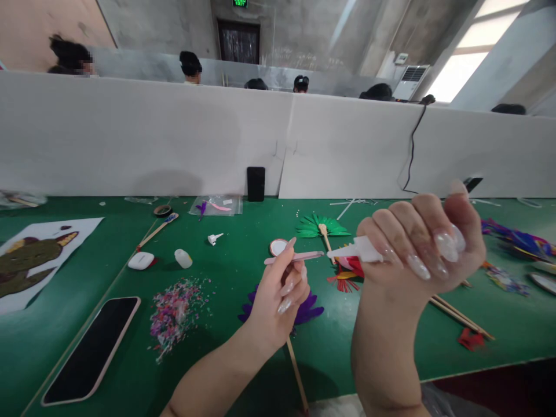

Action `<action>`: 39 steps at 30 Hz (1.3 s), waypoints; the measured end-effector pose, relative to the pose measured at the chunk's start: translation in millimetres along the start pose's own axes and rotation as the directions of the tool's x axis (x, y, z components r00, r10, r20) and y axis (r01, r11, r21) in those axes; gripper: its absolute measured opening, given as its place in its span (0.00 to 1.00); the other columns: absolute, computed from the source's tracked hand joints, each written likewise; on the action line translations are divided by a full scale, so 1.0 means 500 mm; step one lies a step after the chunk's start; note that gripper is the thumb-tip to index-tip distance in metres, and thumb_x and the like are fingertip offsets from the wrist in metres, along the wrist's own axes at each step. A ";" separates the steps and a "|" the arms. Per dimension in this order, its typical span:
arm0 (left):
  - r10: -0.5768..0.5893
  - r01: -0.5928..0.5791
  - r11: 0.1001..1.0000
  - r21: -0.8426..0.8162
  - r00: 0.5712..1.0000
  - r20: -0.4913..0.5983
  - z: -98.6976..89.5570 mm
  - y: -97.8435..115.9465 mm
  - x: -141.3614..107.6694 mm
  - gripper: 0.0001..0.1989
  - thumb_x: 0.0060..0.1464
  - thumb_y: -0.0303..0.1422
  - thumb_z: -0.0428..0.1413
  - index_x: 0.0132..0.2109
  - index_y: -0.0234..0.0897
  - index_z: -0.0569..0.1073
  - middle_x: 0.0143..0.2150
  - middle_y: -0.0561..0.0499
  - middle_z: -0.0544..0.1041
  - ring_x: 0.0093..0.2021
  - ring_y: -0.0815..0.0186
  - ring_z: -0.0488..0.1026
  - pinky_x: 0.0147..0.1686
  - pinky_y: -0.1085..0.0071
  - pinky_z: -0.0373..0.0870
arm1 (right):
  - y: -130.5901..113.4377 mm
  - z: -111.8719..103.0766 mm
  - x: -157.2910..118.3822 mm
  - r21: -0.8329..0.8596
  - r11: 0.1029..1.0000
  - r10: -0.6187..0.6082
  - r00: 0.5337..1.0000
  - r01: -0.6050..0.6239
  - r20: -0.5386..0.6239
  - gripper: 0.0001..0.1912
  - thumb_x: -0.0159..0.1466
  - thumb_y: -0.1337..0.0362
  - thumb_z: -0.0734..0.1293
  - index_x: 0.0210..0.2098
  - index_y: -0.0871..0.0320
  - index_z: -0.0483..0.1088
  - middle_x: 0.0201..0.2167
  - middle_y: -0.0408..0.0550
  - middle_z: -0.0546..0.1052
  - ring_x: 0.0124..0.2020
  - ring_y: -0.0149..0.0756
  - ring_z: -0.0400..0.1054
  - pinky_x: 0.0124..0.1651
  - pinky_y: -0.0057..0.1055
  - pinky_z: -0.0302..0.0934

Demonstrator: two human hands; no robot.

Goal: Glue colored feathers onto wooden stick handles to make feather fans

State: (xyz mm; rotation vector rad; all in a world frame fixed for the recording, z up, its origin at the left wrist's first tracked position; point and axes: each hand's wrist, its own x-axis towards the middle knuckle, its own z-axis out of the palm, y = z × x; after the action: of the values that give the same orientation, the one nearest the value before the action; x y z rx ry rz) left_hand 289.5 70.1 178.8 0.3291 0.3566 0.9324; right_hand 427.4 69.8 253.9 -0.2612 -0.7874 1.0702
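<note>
My left hand (280, 307) pinches a slim pink tool that looks like tweezers (310, 255), its tip pointing right. My right hand (412, 243) is raised and wrapped round a small glue bottle (368, 249) with a white nozzle. The nozzle tip is close to the tweezers' tip; whether they touch, I cannot tell. Below my left hand lies a purple petalled piece (310, 310) on a wooden stick (297, 370), partly hidden by the hand. Behind the hands are a green fan-shaped piece (319, 225) on a stick and a round white-faced disc (278, 248).
On the green table (208, 359) lie a phone (93, 350), a heap of coloured confetti (176, 313), a white case (141, 261), a small bottle (183, 259) and a white nozzle cap (214, 238). A white partition (130, 133) stands behind; several people's heads show beyond it.
</note>
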 end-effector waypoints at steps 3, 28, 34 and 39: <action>0.001 -0.001 1.000 -0.009 1.000 0.005 0.000 0.000 0.001 0.13 0.55 0.34 0.54 0.24 0.33 0.68 0.13 0.61 0.55 0.10 0.81 0.47 0.13 0.80 0.49 | 0.000 -0.001 0.001 0.043 0.999 0.001 0.999 -0.002 0.032 0.27 0.58 0.63 0.62 0.11 0.55 0.41 0.01 0.34 0.46 0.04 0.23 0.41 0.08 0.23 0.47; -0.051 0.052 0.998 0.026 0.998 -0.036 0.003 0.000 -0.004 0.15 0.55 0.35 0.54 0.23 0.33 0.67 0.12 0.61 0.55 0.10 0.81 0.46 0.13 0.81 0.49 | -0.003 -0.003 0.004 0.045 0.998 0.040 0.998 -0.042 0.054 0.29 0.55 0.64 0.65 0.10 0.55 0.40 0.00 0.32 0.41 0.03 0.21 0.39 0.07 0.23 0.43; -0.056 0.057 0.998 0.029 0.998 -0.026 0.008 0.001 -0.003 0.15 0.55 0.34 0.54 0.22 0.33 0.67 0.11 0.62 0.53 0.09 0.81 0.45 0.12 0.80 0.46 | -0.001 0.001 0.006 0.023 0.999 0.048 0.999 -0.049 0.019 0.29 0.53 0.66 0.66 0.10 0.56 0.40 0.01 0.32 0.39 0.03 0.20 0.37 0.07 0.23 0.41; -0.057 0.059 0.998 0.027 0.998 -0.038 0.008 0.001 -0.005 0.15 0.54 0.34 0.55 0.22 0.33 0.67 0.12 0.61 0.55 0.09 0.82 0.46 0.12 0.80 0.47 | -0.007 0.004 0.001 -0.012 0.999 0.047 0.999 -0.047 -0.017 0.29 0.52 0.63 0.67 0.10 0.55 0.40 0.01 0.33 0.39 0.04 0.21 0.37 0.07 0.25 0.37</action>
State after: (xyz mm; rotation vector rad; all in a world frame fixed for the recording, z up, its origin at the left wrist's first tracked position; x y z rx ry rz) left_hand 289.4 68.0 182.8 0.3259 0.4115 0.8780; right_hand 428.3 68.3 257.6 -0.3000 -0.7767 1.1063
